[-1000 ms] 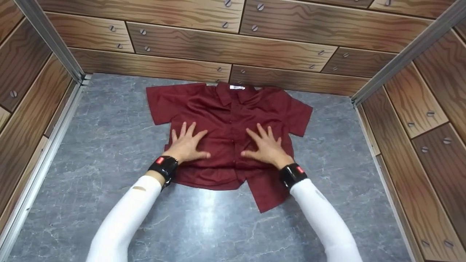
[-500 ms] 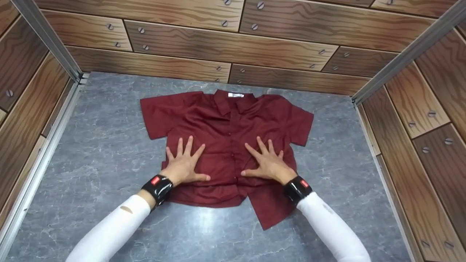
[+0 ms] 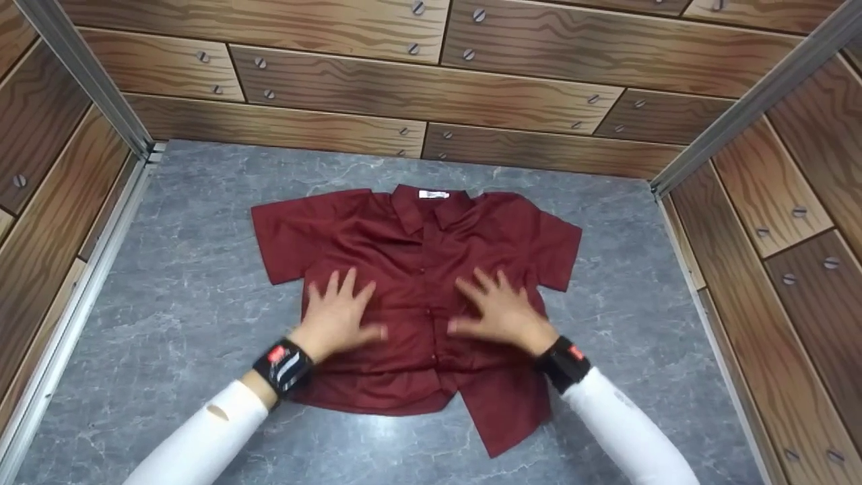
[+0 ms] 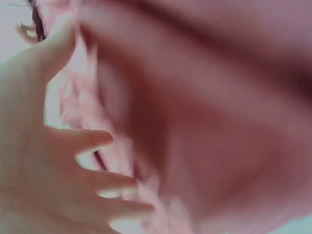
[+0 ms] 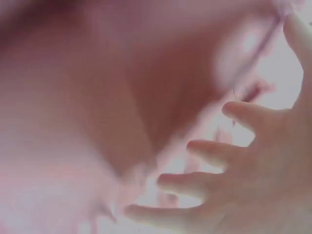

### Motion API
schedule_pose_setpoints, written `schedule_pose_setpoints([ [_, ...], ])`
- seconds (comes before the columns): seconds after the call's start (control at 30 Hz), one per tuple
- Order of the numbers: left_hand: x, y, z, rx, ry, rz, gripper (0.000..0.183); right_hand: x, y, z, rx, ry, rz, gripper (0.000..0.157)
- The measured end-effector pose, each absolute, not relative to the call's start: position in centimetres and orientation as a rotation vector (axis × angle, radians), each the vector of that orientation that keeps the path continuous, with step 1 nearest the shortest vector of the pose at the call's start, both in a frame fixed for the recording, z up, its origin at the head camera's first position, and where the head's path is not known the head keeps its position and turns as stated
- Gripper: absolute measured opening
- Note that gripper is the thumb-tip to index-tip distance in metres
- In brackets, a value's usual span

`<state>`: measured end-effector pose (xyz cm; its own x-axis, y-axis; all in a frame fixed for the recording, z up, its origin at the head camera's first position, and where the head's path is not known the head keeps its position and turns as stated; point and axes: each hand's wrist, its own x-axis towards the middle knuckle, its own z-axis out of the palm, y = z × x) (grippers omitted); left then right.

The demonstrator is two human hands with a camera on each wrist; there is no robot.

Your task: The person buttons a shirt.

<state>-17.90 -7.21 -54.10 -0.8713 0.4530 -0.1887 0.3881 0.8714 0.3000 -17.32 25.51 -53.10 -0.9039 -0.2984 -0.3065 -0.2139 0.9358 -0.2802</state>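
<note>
A dark red short-sleeved shirt (image 3: 397, 296) lies front up on the grey surface, its collar and white label (image 3: 434, 194) toward the back wall. Over the left half of its body my left hand (image 3: 335, 316) spreads its fingers, palm down. The right hand (image 3: 502, 313) mirrors it on the other half, fingers splayed and slightly blurred. Both thumbs point in toward the button line. One front panel (image 3: 502, 411) hangs lower than the rest of the hem. In the left wrist view the fingers (image 4: 112, 183) lie straight close over the cloth; the right wrist view shows likewise straight fingers (image 5: 209, 153).
Wood-patterned panels rise at the back (image 3: 337, 81), left and right. Metal rails (image 3: 747, 101) run along the corners. Grey marbled floor (image 3: 626, 303) surrounds the shirt on its sides and front.
The shirt has slid toward me, away from the back wall, with both hands moving back along with it. The hands stay spread throughout.
</note>
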Motion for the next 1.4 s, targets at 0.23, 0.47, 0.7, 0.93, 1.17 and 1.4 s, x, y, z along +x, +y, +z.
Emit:
schedule_pose_setpoints([
  [0.23,-27.9,-10.6,-54.1,0.729,3.008,0.653,0.054,-25.5,28.9,-52.8,-0.163,2.984,-0.398,0.080],
  [0.47,-30.0,-14.1,-55.6,0.246,2.775,0.556,0.092,-27.3,31.7,-54.6,0.038,2.738,-0.383,0.104],
  [0.7,-27.7,-14.5,-55.9,0.124,2.743,0.465,0.100,-25.7,31.8,-54.7,0.144,2.662,-0.261,0.109],
  [0.93,-25.5,-13.4,-55.0,0.087,2.807,0.301,0.110,-24.7,29.5,-53.7,0.022,2.797,-0.125,0.103],
  [1.17,-27.9,-9.0,-54.9,0.710,3.012,0.448,0.064,-26.7,25.4,-54.4,-0.337,2.910,-0.250,0.083],
  [1.4,-29.8,-7.0,-55.9,0.447,2.731,0.400,0.091,-27.9,24.2,-55.1,-0.125,2.745,-0.254,0.097],
])
